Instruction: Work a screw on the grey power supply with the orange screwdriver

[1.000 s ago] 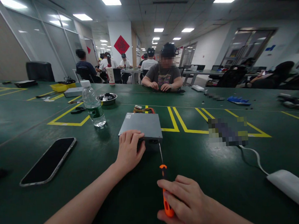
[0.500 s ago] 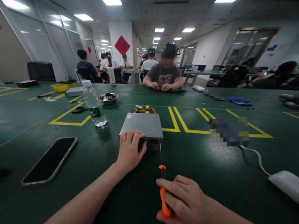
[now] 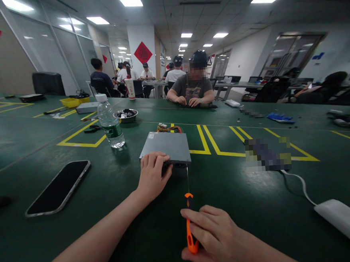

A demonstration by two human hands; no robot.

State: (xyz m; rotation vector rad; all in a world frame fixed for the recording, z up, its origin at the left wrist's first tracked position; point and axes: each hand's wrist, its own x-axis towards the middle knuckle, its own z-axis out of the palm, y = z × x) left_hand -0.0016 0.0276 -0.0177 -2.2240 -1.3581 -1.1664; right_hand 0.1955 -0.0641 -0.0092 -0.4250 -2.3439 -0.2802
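Note:
A grey metal computer power supply (image 3: 172, 144) lies flat on the green table, its bundle of coloured wires (image 3: 171, 128) coming out at the far side. My left hand (image 3: 152, 173) grips its near left corner, fingers on the top cover and thumb against the near face. In my right hand (image 3: 214, 237), fingers closed around the handle, is an orange and black screwdriver (image 3: 191, 237). Its thin shaft points away from me to the lower right corner of the power supply's near face. Whether the tip sits in a screw is too small to tell.
A water bottle (image 3: 111, 125) and a metal bowl of dark parts (image 3: 126, 116) stand behind at left. A phone (image 3: 59, 189) lies left of my forearm. At right is a white power strip (image 3: 345, 223) with a cable. A person (image 3: 191, 90) works across the table (image 3: 135, 245).
The screwdriver handle has turned a little about its length and shifted slightly left, along with my right fingers. My left hand and the power supply have stayed put.

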